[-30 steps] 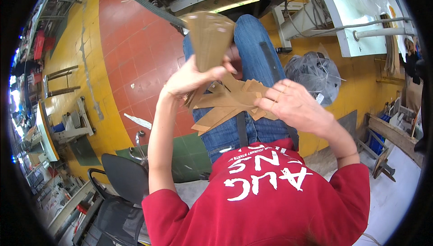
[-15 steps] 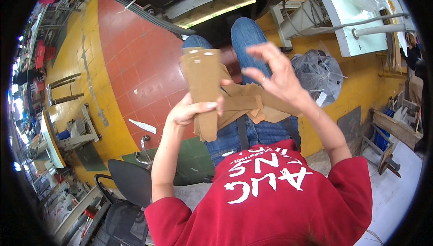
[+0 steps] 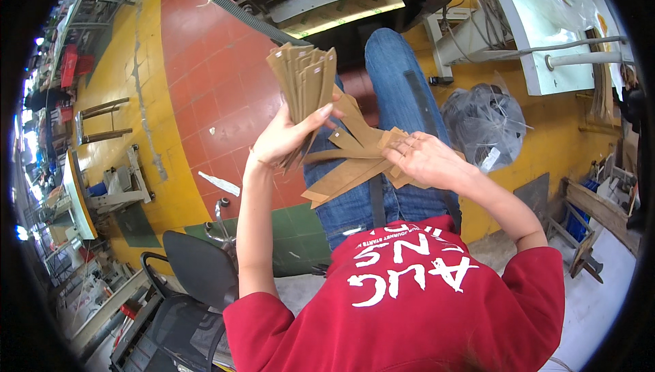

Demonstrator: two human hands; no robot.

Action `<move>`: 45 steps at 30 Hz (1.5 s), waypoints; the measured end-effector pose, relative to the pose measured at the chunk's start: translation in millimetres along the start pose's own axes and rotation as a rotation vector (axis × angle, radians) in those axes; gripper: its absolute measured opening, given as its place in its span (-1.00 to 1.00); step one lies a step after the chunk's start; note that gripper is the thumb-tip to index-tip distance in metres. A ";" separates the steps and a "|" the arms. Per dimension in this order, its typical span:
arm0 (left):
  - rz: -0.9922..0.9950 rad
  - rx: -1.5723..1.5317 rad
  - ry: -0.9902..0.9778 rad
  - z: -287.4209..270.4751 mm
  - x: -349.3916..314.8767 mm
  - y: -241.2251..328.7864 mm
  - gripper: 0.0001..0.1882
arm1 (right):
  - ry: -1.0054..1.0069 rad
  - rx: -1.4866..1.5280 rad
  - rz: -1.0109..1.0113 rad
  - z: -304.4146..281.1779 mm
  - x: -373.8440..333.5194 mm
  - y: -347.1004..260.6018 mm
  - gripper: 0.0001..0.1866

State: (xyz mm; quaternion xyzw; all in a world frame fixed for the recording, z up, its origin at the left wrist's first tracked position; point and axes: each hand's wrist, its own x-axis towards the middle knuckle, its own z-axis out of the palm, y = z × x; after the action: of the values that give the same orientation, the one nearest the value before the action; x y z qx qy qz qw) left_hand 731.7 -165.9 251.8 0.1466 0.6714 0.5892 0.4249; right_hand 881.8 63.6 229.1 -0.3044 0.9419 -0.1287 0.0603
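Observation:
My left hand (image 3: pixel 292 133) is closed round the lower part of a bundle of thin, flat brown strips (image 3: pixel 303 79), raised above my left thigh. Their upper ends fan apart, and several carry a small white tag. More brown strips (image 3: pixel 355 167) lie loose and crossed over one another on my lap. Over the right end of that pile, my right hand (image 3: pixel 426 159) has its fingers curled down on the strips, gripping at the edge; the fingertips are partly hidden. Whether the strips are leather, fabric or card I cannot tell.
A dark machine (image 3: pixel 341 10) with a light-coloured panel stands beyond my knees. To the right are a white-topped table (image 3: pixel 539 51) and a clear plastic bag (image 3: pixel 484 123) of dark material on the floor. A black chair (image 3: pixel 198 270) stands at lower left.
My right hand has come down from the air onto the lap pile. The bundle in my left hand has tilted and fanned out, and loose strips on the lap have shifted.

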 end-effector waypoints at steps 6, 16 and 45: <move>-0.186 -0.087 -0.318 19.8 6.1 11.3 -0.37 | 0.171 -0.100 -0.029 -70.3 29.2 3.9 -0.78; -0.224 -0.312 -0.441 16.6 -19.3 -22.9 -0.36 | 0.560 0.549 0.357 -38.0 28.4 21.4 -0.42; -0.094 -0.868 0.091 84.4 -29.7 -35.2 -0.47 | 0.314 0.865 0.304 -79.0 10.7 -43.6 -0.50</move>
State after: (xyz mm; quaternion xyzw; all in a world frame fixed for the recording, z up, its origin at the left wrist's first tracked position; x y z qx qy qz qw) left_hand 822.9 -139.7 236.0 -0.1022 0.3857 0.8025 0.4437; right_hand 882.3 39.6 316.7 -0.0874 0.8335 -0.5427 0.0565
